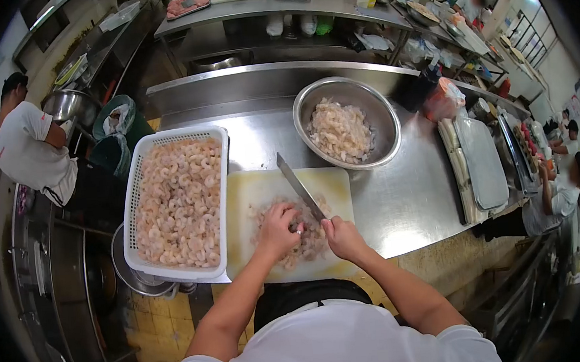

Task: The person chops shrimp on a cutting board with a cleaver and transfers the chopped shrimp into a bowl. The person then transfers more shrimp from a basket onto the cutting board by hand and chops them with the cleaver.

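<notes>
Glossy metal surface (406,200); shiny metal bowl (390,144); matt plastic basket (224,185); smooth, wet-looking plastic board (238,215).

At my bench (419,199) I counted one knife (297,188), one cutting board (247,187), one white basket (225,185), one steel bowl (394,133). Mine: one left hand (280,232), one right hand (344,238). Shrimp (180,202) in the basket: too many to count.

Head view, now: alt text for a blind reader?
A person's right hand holds a knife over shrimp on a cutting board, while the left hand touches the shrimp. A white basket of shrimp stands to the left, a metal bowl holding more pieces behind, all on a steel counter.
</notes>
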Demonstrator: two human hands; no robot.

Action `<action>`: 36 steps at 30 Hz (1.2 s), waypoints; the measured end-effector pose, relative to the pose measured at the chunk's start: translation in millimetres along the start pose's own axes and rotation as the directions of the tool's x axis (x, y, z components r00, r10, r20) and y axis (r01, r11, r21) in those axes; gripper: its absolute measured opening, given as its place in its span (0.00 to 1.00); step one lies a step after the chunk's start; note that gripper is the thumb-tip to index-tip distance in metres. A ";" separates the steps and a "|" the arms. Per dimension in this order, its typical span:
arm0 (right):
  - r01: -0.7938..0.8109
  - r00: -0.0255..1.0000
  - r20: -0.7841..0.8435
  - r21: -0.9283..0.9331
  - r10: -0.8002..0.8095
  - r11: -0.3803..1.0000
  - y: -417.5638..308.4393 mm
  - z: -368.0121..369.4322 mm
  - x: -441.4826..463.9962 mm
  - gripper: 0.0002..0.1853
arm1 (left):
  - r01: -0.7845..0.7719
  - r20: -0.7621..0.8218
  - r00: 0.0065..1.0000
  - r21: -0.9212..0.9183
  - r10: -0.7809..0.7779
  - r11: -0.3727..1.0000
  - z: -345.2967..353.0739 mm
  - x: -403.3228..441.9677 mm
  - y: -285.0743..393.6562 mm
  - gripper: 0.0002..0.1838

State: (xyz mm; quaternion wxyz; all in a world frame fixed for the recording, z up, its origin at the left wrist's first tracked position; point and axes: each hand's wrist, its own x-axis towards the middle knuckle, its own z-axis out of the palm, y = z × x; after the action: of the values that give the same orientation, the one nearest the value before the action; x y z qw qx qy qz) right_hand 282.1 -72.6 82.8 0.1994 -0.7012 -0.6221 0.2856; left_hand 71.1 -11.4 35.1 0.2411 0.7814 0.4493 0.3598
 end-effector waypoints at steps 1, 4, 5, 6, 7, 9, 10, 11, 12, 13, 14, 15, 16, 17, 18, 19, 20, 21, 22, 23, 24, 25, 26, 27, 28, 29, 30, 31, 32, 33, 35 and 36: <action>0.001 1.000 0.000 0.011 -0.001 1.000 -6.2 -9.3 -8.3 0.25 | -0.004 -0.024 1.000 0.030 0.004 1.000 -2.3 -3.7 2.8 0.18; -0.030 0.999 0.041 0.010 0.030 0.999 -22.7 -29.9 -38.1 0.24 | -0.004 -0.052 0.999 0.106 0.009 0.994 -1.6 -13.9 2.1 0.16; -0.043 0.998 0.056 0.006 0.042 0.999 -24.9 -31.0 -43.6 0.24 | -0.008 -0.057 0.998 0.133 0.015 0.991 -1.1 -14.1 -0.2 0.16; -0.017 0.999 0.048 -0.014 0.018 1.000 -13.8 -16.5 -40.1 0.24 | 0.003 -0.048 0.999 0.119 0.002 0.993 0.1 -13.1 -2.7 0.16; 0.005 0.999 0.039 -0.035 -0.004 0.999 6.5 7.5 -32.3 0.24 | 0.014 -0.035 0.999 0.103 -0.010 0.995 2.9 -12.7 -4.2 0.16; 0.030 0.999 0.036 -0.050 -0.029 0.998 12.4 21.0 -25.8 0.24 | 0.044 -0.011 0.999 0.068 -0.043 0.997 7.8 -16.2 -5.1 0.16; 0.048 0.998 0.035 -0.044 -0.046 0.998 4.3 19.5 -10.1 0.25 | 0.059 -0.013 0.998 0.056 -0.058 0.997 7.8 -13.5 -7.8 0.17; 0.052 0.998 0.037 -0.036 -0.051 0.998 0.0 18.9 -6.4 0.25 | 0.076 -0.001 0.997 0.038 -0.076 0.996 8.4 -17.1 -7.9 0.17; 0.042 0.998 0.046 -0.024 -0.041 0.999 -0.5 15.5 -3.6 0.25 | 0.093 -0.018 0.996 0.035 -0.092 0.995 7.3 -14.8 -6.6 0.18; 0.031 0.998 0.057 -0.011 -0.030 0.999 -0.7 11.6 -1.9 0.25 | 0.110 -0.033 0.993 0.030 -0.109 0.993 5.3 -13.5 -5.9 0.18; 0.016 0.997 0.072 0.004 -0.016 1.000 -1.4 9.1 -2.2 0.25 | 0.132 -0.044 0.990 0.026 -0.131 0.991 2.6 -13.8 -5.6 0.19; -0.002 0.998 0.065 0.009 0.002 1.000 -8.4 1.7 -7.3 0.25 | 0.147 -0.094 0.986 0.104 -0.137 0.984 -2.2 -11.0 -5.5 0.20; -0.024 0.998 0.061 0.014 0.023 1.000 -20.8 -10.7 -18.5 0.25 | 0.167 -0.141 0.980 0.179 -0.142 0.970 -7.5 -7.5 -5.4 0.20; -0.046 0.997 0.056 0.018 0.045 0.999 -29.6 -19.4 -26.8 0.25 | 0.188 -0.188 0.972 0.252 -0.143 0.949 -10.0 -6.0 -5.8 0.20; -0.052 0.997 0.057 0.009 0.051 0.999 -33.0 -21.8 -32.2 0.25 | 0.212 -0.171 0.970 0.253 -0.172 0.944 -8.0 -6.9 -9.9 0.21; -0.056 0.997 0.060 0.001 0.056 0.998 -34.9 -21.8 -38.5 0.25 | 0.238 -0.155 0.967 0.257 -0.203 0.937 -3.4 -8.8 -17.2 0.21; -0.060 0.996 0.062 -0.005 0.060 0.998 -35.9 -20.1 -41.6 0.25 | 0.263 -0.139 0.963 0.262 -0.233 0.929 -0.5 -9.9 -23.5 0.21; -0.031 0.998 0.052 -0.018 0.031 0.999 -29.4 -10.2 -37.3 0.25 | 0.253 -0.130 0.965 0.255 -0.226 0.933 1.1 -10.3 -27.9 0.22; -0.003 0.999 0.042 -0.031 0.004 1.000 -15.8 7.8 -28.7 0.24 | 0.243 -0.119 0.968 0.247 -0.219 0.938 2.8 -11.0 -31.1 0.22; 0.021 0.999 0.034 -0.042 -0.020 0.999 -5.7 23.1 -24.8 0.24 | 0.233 -0.105 0.971 0.240 -0.213 0.942 3.5 -13.9 -31.3 0.23; 0.026 0.999 0.042 -0.043 -0.024 0.999 -4.5 30.4 -15.2 0.24 | 0.237 -0.082 0.971 0.232 -0.223 0.944 1.6 -13.1 -29.3 0.23; 0.037 0.998 0.049 -0.044 -0.035 0.998 -8.2 34.4 1.3 0.24 | 0.241 -0.066 0.970 0.226 -0.232 0.944 -2.7 -10.5 -26.4 0.22; 0.043 0.998 0.057 -0.043 -0.041 0.998 -11.5 36.0 8.9 0.24 | 0.244 -0.044 0.970 0.221 -0.241 0.944 -6.0 -10.8 -23.5 0.22; 0.042 0.997 0.067 -0.035 -0.040 0.999 -15.1 33.3 11.2 0.25 | 0.243 -0.053 0.970 0.219 -0.237 0.945 -6.6 -10.6 -23.0 0.23; 0.042 0.996 0.074 -0.027 -0.040 0.999 -18.9 29.4 13.5 0.25 | 0.238 -0.063 0.971 0.216 -0.230 0.947 -6.6 -9.9 -23.9 0.23; 0.040 0.996 0.083 -0.019 -0.038 0.999 -23.4 24.8 13.6 0.25 | 0.235 -0.070 0.972 0.213 -0.225 0.948 -6.5 -9.0 -25.6 0.24; 0.029 0.996 0.085 -0.013 -0.028 0.999 -30.7 13.5 7.2 0.25 | 0.250 -0.103 0.967 0.187 -0.234 0.950 -5.1 -8.6 -28.7 0.24; 0.017 0.996 0.091 -0.008 -0.016 1.000 -38.5 -2.7 -4.9 0.25 | 0.267 -0.136 0.960 0.160 -0.247 0.950 -2.3 -9.5 -32.8 0.25; 0.004 0.995 0.098 -0.004 -0.004 1.000 -39.5 -11.7 -13.0 0.25 | 0.285 -0.167 0.950 0.131 -0.262 0.950 0.2 -10.7 -36.5 0.26; -0.019 0.993 0.115 -0.033 0.022 0.999 -30.7 -9.6 -20.1 0.26 | 0.286 -0.163 0.951 0.135 -0.263 0.949 1.6 -11.4 -39.6 0.26; -0.059 0.987 0.142 -0.093 0.072 0.994 -9.7 1.3 -29.4 0.27 | 0.285 -0.160 0.952 0.141 -0.263 0.948 3.3 -9.5 -43.9 0.28; -0.019 0.993 0.116 -0.087 0.029 0.996 -4.8 7.7 -26.7 0.27 | 0.290 -0.138 0.953 0.146 -0.271 0.946 3.1 -11.0 -42.2 0.28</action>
State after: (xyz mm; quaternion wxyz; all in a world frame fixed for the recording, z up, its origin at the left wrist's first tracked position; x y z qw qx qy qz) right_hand 271.8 -98.8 84.0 0.1288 -0.6986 -0.6358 0.3019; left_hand 47.6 -0.9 -0.1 0.1979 0.7045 0.5973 0.3282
